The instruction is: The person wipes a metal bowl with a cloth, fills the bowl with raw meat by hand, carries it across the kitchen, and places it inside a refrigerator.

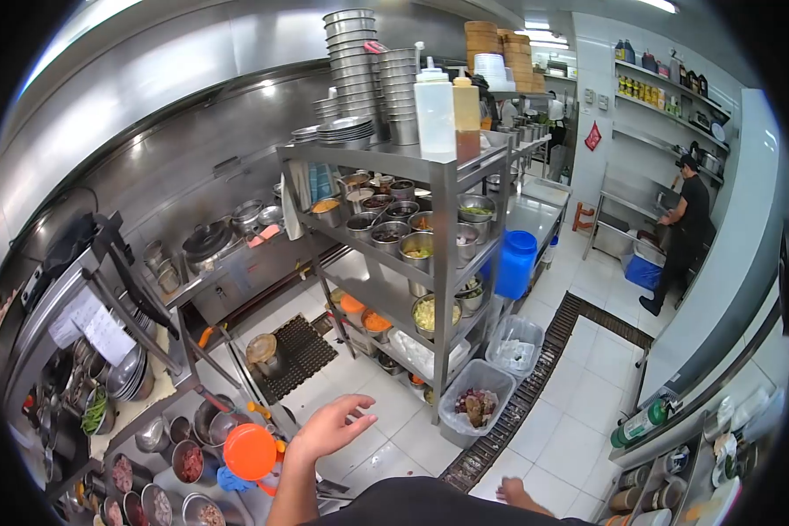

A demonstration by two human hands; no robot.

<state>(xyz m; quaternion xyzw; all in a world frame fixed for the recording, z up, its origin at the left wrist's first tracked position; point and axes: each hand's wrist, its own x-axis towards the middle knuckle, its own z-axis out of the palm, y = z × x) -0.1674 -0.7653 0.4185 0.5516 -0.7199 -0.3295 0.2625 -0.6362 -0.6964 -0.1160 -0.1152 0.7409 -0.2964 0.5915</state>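
Observation:
My left hand [333, 427] is raised over the tiled floor with its fingers apart and nothing in it. An orange round lid or bucket [250, 451] lies just left of its wrist, with a blue cloth [234, 479] beside it. Low in the view, right of my dark shirt, my right hand [514, 491] shows only in part, near the floor tiles; its fingers are small and hard to make out. A grey bin [478, 405] with scraps in it stands beyond my right hand.
A steel rack [445, 263] with metal pots stands ahead. Metal containers of meat [191, 462] are at lower left. A person in dark clothes [693, 210] stands at a far-right counter. A floor drain [535, 386] runs past the bins; a green cylinder [644, 422] is at right.

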